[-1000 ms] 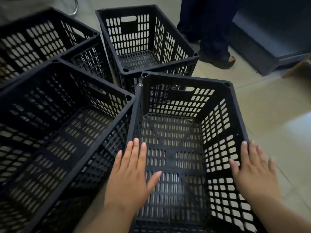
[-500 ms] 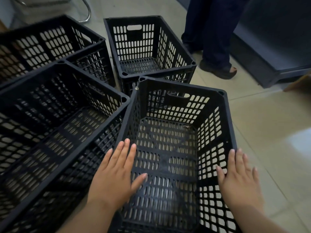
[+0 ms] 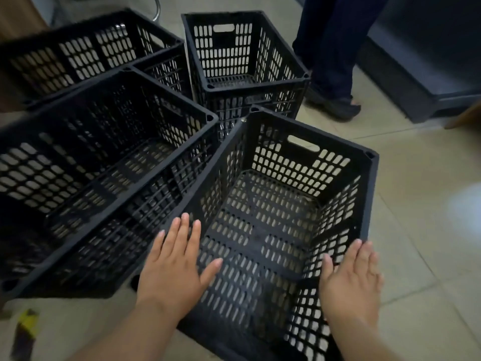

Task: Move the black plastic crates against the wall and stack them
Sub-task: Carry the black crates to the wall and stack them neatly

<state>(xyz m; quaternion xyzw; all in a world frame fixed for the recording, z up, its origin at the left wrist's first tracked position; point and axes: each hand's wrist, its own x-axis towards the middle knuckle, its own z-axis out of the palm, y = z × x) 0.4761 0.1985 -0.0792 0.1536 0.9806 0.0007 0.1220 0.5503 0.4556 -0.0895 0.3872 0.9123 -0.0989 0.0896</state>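
Several black perforated plastic crates stand on a tiled floor. The nearest crate (image 3: 299, 162) is directly in front of me, empty, turned slightly to the right. My left hand (image 3: 174, 267) lies flat with fingers spread over its left rim, and my right hand (image 3: 351, 280) lies flat against its right wall. Neither hand curls around the rim. A large crate (image 3: 109, 142) presses against the near crate's left side. Behind it is another crate (image 3: 86, 50), and a fourth crate (image 3: 247, 63) stands at the back centre.
A person's legs in dark trousers and sandals (image 3: 333, 82) stand just right of the back crate. A dark low cabinet (image 3: 426, 61) fills the upper right. A small yellow and dark object (image 3: 26, 327) lies on the floor at the lower left. Bare tiles (image 3: 421, 217) stretch to the right.
The view has pulled back and tilted up, so the crates appear farther away. The near crate now sits turned a little to the right. Both hands stay flat at its sides.
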